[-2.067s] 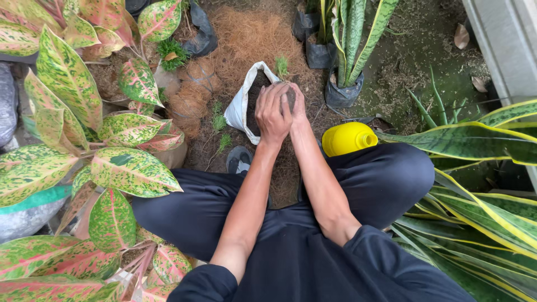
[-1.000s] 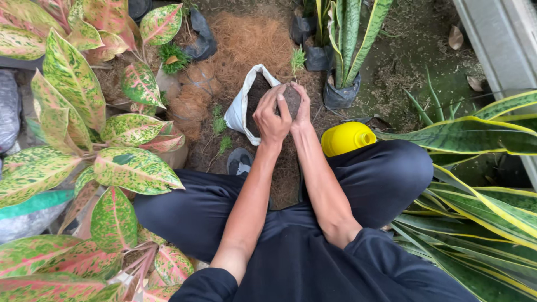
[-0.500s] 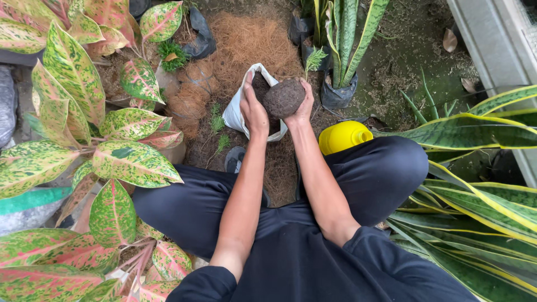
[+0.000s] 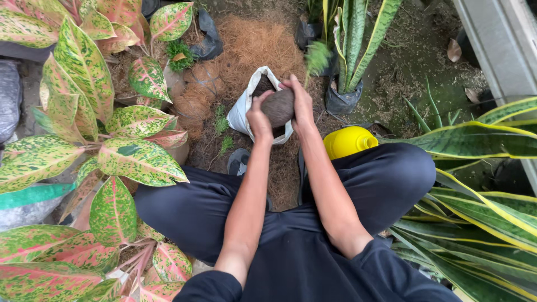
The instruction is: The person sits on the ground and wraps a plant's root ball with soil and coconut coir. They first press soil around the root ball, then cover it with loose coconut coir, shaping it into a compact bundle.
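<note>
Garden ground of brown coir fibre (image 4: 263, 45) and bare soil, crowded with potted plants. Nearest: dark trousers (image 4: 291, 223) of a crouched person, pink-speckled leaves (image 4: 140, 162) at left, striped sword-like leaves (image 4: 481, 140) at right. Just beyond the right knee, a yellow bottle (image 4: 348, 142). Farther out, left hand (image 4: 259, 118) and right hand (image 4: 302, 103) cupped from both sides around a dark root ball (image 4: 278, 106), clasped firmly, probably to keep loose soil together. Held directly above the open white bag (image 4: 241, 112), likely so crumbs drop inside. Roughly egg-shaped lump, long axis lying left to right between the palms; no clear pointing end. Beyond, a black grow bag (image 4: 342, 100) with upright striped leaves.
</note>
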